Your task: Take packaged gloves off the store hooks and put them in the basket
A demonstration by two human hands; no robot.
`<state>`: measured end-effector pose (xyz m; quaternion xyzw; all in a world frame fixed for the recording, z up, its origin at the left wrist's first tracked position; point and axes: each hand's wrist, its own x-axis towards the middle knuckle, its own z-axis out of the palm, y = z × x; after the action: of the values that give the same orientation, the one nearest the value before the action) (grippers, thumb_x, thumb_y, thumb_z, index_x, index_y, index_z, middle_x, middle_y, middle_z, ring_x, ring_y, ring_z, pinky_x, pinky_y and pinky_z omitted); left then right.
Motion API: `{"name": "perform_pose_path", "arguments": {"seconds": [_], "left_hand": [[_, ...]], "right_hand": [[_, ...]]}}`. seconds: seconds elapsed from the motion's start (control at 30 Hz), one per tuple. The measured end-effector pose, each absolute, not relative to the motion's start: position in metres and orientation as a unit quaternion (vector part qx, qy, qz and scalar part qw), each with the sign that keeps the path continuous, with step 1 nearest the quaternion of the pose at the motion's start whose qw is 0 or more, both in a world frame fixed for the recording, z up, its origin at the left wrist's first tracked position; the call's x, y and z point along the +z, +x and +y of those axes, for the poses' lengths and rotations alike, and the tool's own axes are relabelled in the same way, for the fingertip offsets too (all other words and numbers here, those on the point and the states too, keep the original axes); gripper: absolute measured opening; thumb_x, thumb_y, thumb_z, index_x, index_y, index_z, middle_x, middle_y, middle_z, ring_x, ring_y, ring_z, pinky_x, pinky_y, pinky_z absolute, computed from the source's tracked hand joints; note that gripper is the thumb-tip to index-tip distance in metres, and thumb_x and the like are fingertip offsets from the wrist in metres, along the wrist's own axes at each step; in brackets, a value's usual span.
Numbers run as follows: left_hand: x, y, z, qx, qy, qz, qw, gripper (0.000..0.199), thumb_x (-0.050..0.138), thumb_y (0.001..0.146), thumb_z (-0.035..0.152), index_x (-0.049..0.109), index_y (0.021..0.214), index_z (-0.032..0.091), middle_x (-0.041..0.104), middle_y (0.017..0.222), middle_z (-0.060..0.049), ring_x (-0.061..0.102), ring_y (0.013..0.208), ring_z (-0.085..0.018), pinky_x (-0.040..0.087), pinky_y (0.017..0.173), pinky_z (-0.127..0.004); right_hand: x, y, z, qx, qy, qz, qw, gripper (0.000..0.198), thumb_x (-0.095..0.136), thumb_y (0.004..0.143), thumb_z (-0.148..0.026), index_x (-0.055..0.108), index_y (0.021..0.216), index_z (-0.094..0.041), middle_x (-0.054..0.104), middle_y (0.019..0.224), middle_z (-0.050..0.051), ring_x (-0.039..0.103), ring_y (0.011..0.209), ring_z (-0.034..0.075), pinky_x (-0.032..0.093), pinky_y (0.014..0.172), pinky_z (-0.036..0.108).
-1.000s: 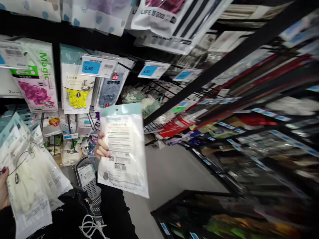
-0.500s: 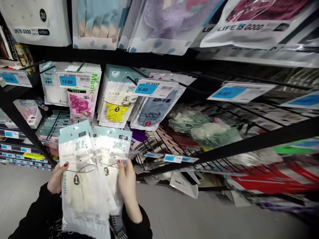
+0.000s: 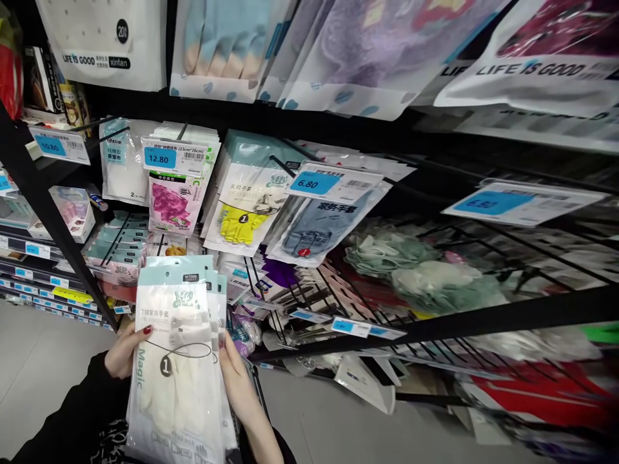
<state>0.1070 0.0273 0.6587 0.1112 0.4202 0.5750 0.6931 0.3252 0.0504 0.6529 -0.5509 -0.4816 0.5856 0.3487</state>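
Between my hands is a stack of packs of white household gloves (image 3: 169,380), each with a pale teal top strip, held upright in front of the shelving. My left hand (image 3: 124,350) grips the left edge, thumb on the front and fingers behind. On the right edge my right hand (image 3: 236,370) is closed around the packs, its fingertips partly hidden by them. The front pack covers most of those behind it. Above the stack hangs a pack of yellow latex gloves (image 3: 242,222), with a pack of blue-grey gloves (image 3: 314,232) beside it.
A black shelf post (image 3: 48,206) slants down on the left. Metal hooks with price tags (image 3: 316,183) stick out towards me. Larger glove bags (image 3: 217,51) hang overhead. Green-white mesh items (image 3: 425,270) hang at the right, above the grey floor (image 3: 338,419).
The glove packs, fanned apart before, are now squared into one overlapping stack. My right hand has moved in towards my left. The shelf has shifted right in view.
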Motion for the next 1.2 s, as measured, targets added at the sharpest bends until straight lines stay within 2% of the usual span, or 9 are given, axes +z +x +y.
{"name": "perform_pose_path", "arguments": {"seconds": [0.13, 0.27, 0.43, 0.6, 0.73, 0.87, 0.93, 1.07, 1.2], "left_hand": [[0.664, 0.109, 0.028, 0.557, 0.129, 0.430, 0.698, 0.023, 0.083, 0.053, 0.029, 0.066, 0.063, 0.017, 0.074, 0.082, -0.009, 0.067, 0.083, -0.030, 0.049, 0.080, -0.039], [0.670, 0.115, 0.026, 0.559, 0.161, 0.434, 0.688, 0.026, 0.084, 0.051, 0.032, 0.069, 0.067, 0.017, 0.074, 0.081, -0.010, 0.068, 0.078, -0.029, 0.050, 0.072, -0.035], [0.664, 0.118, 0.026, 0.559, 0.211, 0.424, 0.680, 0.035, 0.084, 0.050, 0.032, 0.073, 0.079, 0.016, 0.074, 0.081, -0.010, 0.067, 0.074, -0.027, 0.050, 0.068, -0.034], [0.655, 0.116, 0.026, 0.578, 0.246, 0.378, 0.680, 0.035, 0.079, 0.058, 0.041, 0.074, 0.084, 0.019, 0.074, 0.076, -0.007, 0.067, 0.067, -0.022, 0.048, 0.059, -0.027], [0.656, 0.118, 0.028, 0.579, 0.241, 0.383, 0.678, 0.033, 0.076, 0.061, 0.043, 0.074, 0.083, 0.018, 0.073, 0.072, -0.007, 0.066, 0.066, -0.020, 0.047, 0.058, -0.024], [0.661, 0.122, 0.030, 0.566, 0.237, 0.410, 0.675, 0.027, 0.078, 0.062, 0.029, 0.073, 0.086, 0.017, 0.074, 0.078, -0.007, 0.066, 0.068, -0.019, 0.048, 0.064, -0.025], [0.662, 0.124, 0.031, 0.565, 0.238, 0.427, 0.664, 0.028, 0.079, 0.061, 0.026, 0.073, 0.087, 0.017, 0.074, 0.080, -0.007, 0.066, 0.070, -0.020, 0.048, 0.066, -0.027], [0.658, 0.125, 0.031, 0.579, 0.241, 0.446, 0.639, 0.028, 0.080, 0.059, 0.028, 0.072, 0.084, 0.017, 0.073, 0.079, -0.007, 0.065, 0.069, -0.021, 0.049, 0.067, -0.029], [0.654, 0.124, 0.032, 0.586, 0.244, 0.433, 0.640, 0.029, 0.077, 0.061, 0.039, 0.073, 0.079, 0.018, 0.073, 0.073, -0.005, 0.063, 0.063, -0.018, 0.047, 0.061, -0.026]], "right_hand": [[0.660, 0.327, 0.042, 0.590, -0.550, -0.511, 0.298, 0.096, 0.027, 0.069, -0.082, 0.034, 0.138, -0.014, 0.022, 0.148, 0.012, 0.012, 0.139, 0.026, 0.006, 0.114, 0.043], [0.676, 0.322, 0.037, 0.486, -0.540, -0.587, 0.356, 0.095, 0.044, 0.065, -0.078, 0.032, 0.136, -0.015, 0.035, 0.141, 0.016, 0.030, 0.131, 0.032, 0.024, 0.108, 0.046], [0.695, 0.322, 0.038, 0.457, -0.566, -0.604, 0.326, 0.060, 0.060, 0.073, -0.048, 0.047, 0.123, -0.017, 0.057, 0.120, 0.012, 0.052, 0.111, 0.029, 0.042, 0.093, 0.040], [0.690, 0.327, 0.038, 0.487, -0.538, -0.584, 0.365, 0.047, 0.056, 0.077, -0.042, 0.056, 0.117, -0.017, 0.064, 0.109, 0.010, 0.060, 0.095, 0.026, 0.049, 0.077, 0.033], [0.680, 0.329, 0.033, 0.507, -0.573, -0.526, 0.371, 0.058, 0.055, 0.076, -0.049, 0.053, 0.122, -0.014, 0.066, 0.102, 0.011, 0.062, 0.081, 0.024, 0.050, 0.065, 0.031], [0.679, 0.325, 0.029, 0.451, -0.599, -0.524, 0.404, 0.055, 0.057, 0.072, -0.050, 0.054, 0.115, -0.016, 0.061, 0.112, 0.013, 0.058, 0.097, 0.027, 0.048, 0.078, 0.035], [0.683, 0.322, 0.028, 0.412, -0.612, -0.537, 0.408, 0.048, 0.064, 0.066, -0.045, 0.057, 0.104, -0.017, 0.062, 0.104, 0.011, 0.057, 0.097, 0.027, 0.047, 0.082, 0.036], [0.696, 0.319, 0.028, 0.462, -0.627, -0.497, 0.383, 0.038, 0.066, 0.064, -0.043, 0.061, 0.089, -0.016, 0.066, 0.081, 0.007, 0.061, 0.073, 0.023, 0.049, 0.064, 0.030], [0.700, 0.321, 0.027, 0.494, -0.631, -0.436, 0.410, 0.040, 0.065, 0.064, -0.047, 0.064, 0.084, -0.012, 0.064, 0.065, 0.004, 0.052, 0.053, 0.016, 0.040, 0.047, 0.023]]}}
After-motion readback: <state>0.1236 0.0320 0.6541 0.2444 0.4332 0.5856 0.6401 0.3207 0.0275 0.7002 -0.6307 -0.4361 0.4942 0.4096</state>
